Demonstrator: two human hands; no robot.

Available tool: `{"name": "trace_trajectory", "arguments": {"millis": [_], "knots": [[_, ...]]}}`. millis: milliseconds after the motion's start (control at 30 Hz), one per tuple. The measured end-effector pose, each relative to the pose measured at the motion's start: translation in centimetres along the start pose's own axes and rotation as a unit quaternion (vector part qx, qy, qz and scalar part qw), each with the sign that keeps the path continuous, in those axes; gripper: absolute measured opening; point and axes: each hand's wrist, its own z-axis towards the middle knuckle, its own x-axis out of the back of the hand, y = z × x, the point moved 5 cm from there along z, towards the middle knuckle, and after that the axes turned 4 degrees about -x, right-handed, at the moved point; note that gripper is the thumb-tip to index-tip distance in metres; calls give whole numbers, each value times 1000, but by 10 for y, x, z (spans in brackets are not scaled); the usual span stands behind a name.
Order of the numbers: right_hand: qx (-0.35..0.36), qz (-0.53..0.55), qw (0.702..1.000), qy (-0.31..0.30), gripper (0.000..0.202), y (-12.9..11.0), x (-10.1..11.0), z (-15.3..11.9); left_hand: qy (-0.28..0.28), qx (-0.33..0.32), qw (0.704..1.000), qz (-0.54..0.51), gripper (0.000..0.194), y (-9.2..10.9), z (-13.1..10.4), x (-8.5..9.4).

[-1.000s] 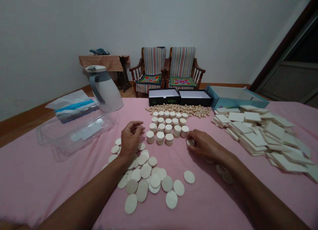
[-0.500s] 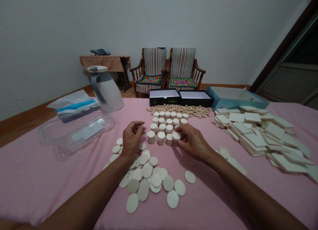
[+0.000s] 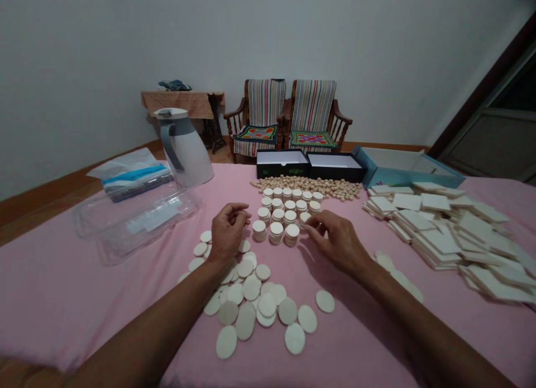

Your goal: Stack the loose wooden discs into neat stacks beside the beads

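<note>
Stacks of round pale wooden discs stand in rows at the middle of the pink cloth. Just right of the front stacks is my right hand, its thumb and fingers apart and no disc visible between them, fingertips close to a stack. My left hand hovers left of the stacks with its fingers curled inward; what they hold, if anything, is hidden. Loose discs lie spread below and around the left wrist, some overlapping. One disc lies apart at their right.
Small wooden beads lie behind the stacks, before two black boxes. Square wooden tiles pile up at right by a blue box. A jug, clear plastic trays and a blue packet are at left.
My right hand has let go of a disc at the front right stack and moved slightly right, its fingers now apart. My left hand keeps its curled shape. The whole view has shifted slightly.
</note>
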Motion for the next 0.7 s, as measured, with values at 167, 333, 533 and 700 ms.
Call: {"name": "trace_trajectory", "arguments": {"millis": [167,333,533,700], "knots": [[-73,-150,979,-118,9,27,-1,-15,2,4,1000,3,22,-1,0,0],[-89,-225,957,-162,16,33,-16,-25,0,0,1000,7,22,-2,1,1],[-60,-142,981,-120,28,20,-21,-22,7,3,1000,9,23,-2,1,1],[-29,-91,993,-69,12,7,-21,-19,4,2,1000,8,23,-1,1,1]]}}
